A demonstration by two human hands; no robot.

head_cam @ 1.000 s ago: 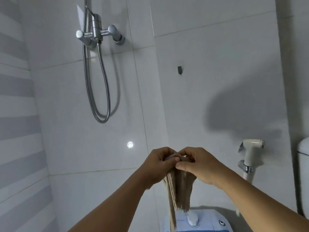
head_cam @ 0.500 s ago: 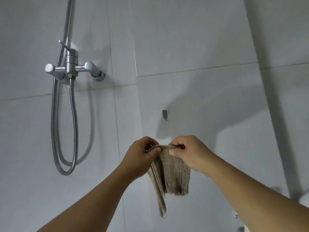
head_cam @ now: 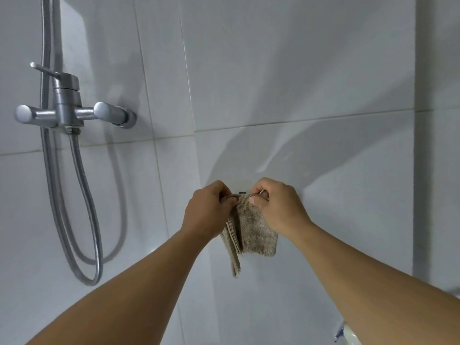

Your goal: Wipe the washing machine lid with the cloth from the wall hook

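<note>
A folded beige-brown cloth hangs against the white tiled wall, its top edge level with a small dark wall hook that peeks out just above it. My left hand pinches the cloth's top left corner. My right hand pinches the top right corner, with a thin loop showing by its fingers. Whether the loop is on the hook I cannot tell. The washing machine is out of view.
A chrome shower mixer with its looping metal hose is fixed to the wall at the left. A bit of a white and chrome fitting shows at the bottom right edge.
Both hands have lifted the cloth up the wall to the hook, and the view has tilted up, so the washing machine and the spray fitting have dropped out of sight.
</note>
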